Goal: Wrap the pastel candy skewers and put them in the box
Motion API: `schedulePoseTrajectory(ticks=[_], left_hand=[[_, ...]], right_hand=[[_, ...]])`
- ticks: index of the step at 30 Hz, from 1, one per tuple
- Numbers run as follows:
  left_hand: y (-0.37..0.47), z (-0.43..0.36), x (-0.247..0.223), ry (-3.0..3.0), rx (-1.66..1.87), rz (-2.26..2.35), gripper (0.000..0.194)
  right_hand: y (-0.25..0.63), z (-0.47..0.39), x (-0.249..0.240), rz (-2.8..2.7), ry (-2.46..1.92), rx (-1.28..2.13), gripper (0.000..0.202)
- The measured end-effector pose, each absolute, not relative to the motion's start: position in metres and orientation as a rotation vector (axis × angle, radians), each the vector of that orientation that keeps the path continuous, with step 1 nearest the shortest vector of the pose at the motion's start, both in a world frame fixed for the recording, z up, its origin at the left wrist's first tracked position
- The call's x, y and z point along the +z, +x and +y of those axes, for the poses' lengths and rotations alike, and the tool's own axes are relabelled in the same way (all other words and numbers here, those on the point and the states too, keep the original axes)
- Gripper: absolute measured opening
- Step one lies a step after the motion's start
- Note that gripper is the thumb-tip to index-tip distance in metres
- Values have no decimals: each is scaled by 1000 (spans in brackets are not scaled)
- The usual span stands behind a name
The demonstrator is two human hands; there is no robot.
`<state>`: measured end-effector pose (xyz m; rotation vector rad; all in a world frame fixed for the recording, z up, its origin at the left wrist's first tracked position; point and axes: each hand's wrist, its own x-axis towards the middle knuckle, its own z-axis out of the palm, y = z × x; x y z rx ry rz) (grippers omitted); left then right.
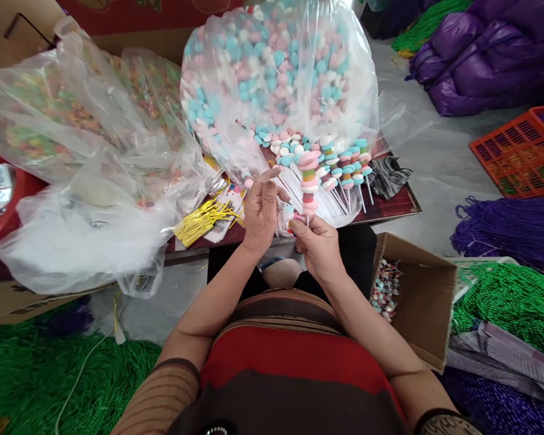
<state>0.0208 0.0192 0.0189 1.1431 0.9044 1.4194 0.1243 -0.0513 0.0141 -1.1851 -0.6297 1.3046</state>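
Note:
My right hand [321, 244] pinches the white stick of a marshmallow skewer [309, 181], which stands upright with pink, white, green and orange sweets threaded on it. A small printed pink piece [295, 222] shows by the right fingertips; whether they hold it too is unclear. Just left of the skewer is my left hand [262, 211], fingers apart and nothing visible in them. Beyond both hands lie a bundle of white sticks [294, 184] and several finished skewers [349, 166]. Gold twist ties [204, 220] lie on printed cards to the left.
A big clear bag of pink, blue and white marshmallows [276, 66] spills onto the dark red table [401, 205]. Bags of gummy rings [58, 115] stand left. A cardboard box [419, 302] with wrapped skewers sits right, near an orange crate [517, 151] and green mesh [517, 302].

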Motion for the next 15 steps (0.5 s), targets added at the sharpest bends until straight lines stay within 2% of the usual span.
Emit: schedulePoseTrajectory(ticks=[6,10,15], left_hand=[[-8,19,26,1109,767,733,53],[-14,15,25,1145,666,747,41],[-10,9,13,1157,696,864,42]], right_hand=[[153,-41,11,-753,-1292,1050,46],[159,-41,3,-938,-1363,889,53],[156,-40,-2,-995,-1409,848,58]])
